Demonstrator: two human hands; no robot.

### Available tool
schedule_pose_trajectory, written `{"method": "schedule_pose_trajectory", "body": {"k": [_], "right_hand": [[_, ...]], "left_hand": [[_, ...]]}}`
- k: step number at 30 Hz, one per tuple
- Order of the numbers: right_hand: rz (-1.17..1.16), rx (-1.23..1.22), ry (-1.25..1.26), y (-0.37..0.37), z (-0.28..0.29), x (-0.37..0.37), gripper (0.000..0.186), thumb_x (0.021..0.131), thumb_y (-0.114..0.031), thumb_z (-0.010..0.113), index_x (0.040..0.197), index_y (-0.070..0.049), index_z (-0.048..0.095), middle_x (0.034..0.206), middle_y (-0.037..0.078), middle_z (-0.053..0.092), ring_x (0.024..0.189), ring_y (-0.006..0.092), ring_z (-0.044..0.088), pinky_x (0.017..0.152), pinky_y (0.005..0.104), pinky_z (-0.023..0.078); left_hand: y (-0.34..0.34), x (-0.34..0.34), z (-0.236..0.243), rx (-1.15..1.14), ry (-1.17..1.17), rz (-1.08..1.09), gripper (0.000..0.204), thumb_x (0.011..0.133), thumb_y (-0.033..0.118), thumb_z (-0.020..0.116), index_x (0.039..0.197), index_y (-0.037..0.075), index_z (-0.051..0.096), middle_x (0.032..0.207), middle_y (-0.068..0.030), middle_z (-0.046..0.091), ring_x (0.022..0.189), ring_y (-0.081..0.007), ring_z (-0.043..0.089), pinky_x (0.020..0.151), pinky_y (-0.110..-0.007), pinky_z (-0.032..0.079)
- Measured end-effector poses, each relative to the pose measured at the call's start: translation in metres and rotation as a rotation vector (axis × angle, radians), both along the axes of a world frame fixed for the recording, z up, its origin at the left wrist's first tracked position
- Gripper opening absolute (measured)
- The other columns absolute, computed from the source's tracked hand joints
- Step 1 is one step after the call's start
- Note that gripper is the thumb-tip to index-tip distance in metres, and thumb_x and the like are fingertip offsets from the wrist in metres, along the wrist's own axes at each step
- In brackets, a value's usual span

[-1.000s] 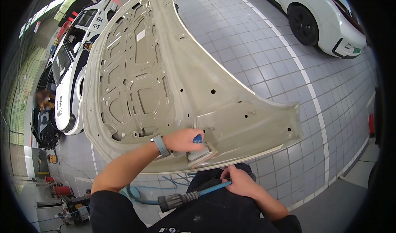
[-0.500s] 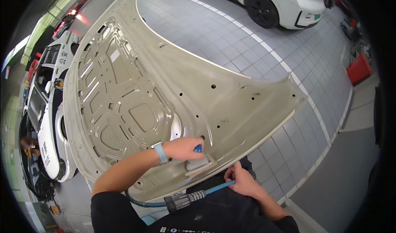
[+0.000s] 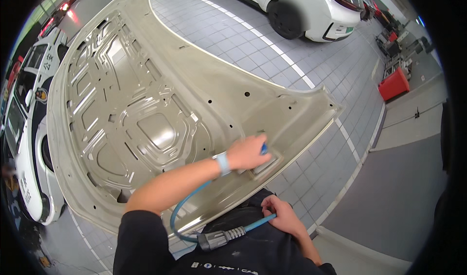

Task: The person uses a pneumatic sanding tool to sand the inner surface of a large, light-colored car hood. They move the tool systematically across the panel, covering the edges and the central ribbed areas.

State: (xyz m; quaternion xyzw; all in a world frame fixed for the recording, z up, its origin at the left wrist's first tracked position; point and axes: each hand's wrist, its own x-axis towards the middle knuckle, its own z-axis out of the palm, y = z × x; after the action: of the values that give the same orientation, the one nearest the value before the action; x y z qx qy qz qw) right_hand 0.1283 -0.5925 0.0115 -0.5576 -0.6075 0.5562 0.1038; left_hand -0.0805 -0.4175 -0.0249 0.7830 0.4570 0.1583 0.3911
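Note:
My left hand (image 3: 248, 152), with a watch on its wrist, grips a hand sander (image 3: 265, 168). A blue piece shows at the fingers, and its flat rectangular base lies against the large beige car hood (image 3: 272, 114). Most of the sander's grip is hidden under the hand. My right hand (image 3: 282, 215), low by my body, is closed around a blue hose (image 3: 260, 223). A grey ribbed connector (image 3: 216, 240) joins that hose to a length curving up beneath my left forearm. The hood's inner side faces up, with cutouts and several holes.
A white car (image 3: 311, 7) stands beyond the hood, and a white and black car (image 3: 29, 158) is at the left. A red bin (image 3: 394, 84) sits at the right near equipment. White lines cross the grey tiled floor (image 3: 316, 177).
My left hand and the sander have moved right and away from me along the hood, near its edge. The right hand keeps its hold on the hose. The view has shifted slightly.

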Motion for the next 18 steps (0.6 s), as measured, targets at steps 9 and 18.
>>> {"method": "schedule_pose_trajectory", "body": {"k": [9, 18], "right_hand": [[0.081, 0.080, -0.014, -0.005, 0.007, -0.014, 0.019, 0.082, 0.001, 0.067, 0.100, -0.004, 0.064, 0.089, 0.014, 0.069, 0.083, 0.0324, 0.069, 0.075, 0.0403, 0.055], [0.367, 0.082, 0.027, 0.014, 0.020, -0.029, 0.014, 0.085, -0.010, 0.076, 0.090, -0.004, 0.064, 0.081, 0.011, 0.068, 0.074, 0.0276, 0.068, 0.068, 0.0381, 0.053]], "left_hand": [[-0.054, -0.061, 0.005, -0.096, 0.055, -0.059, 0.042, 0.090, 0.043, 0.070, 0.107, 0.005, 0.061, 0.088, -0.0214, 0.067, 0.083, -0.0429, 0.066, 0.073, -0.052, 0.052], [-0.165, -0.164, 0.032, -0.253, 0.280, -0.035, 0.041, 0.090, 0.042, 0.068, 0.111, 0.007, 0.063, 0.095, -0.0197, 0.067, 0.086, -0.0429, 0.068, 0.077, -0.053, 0.054]]}}
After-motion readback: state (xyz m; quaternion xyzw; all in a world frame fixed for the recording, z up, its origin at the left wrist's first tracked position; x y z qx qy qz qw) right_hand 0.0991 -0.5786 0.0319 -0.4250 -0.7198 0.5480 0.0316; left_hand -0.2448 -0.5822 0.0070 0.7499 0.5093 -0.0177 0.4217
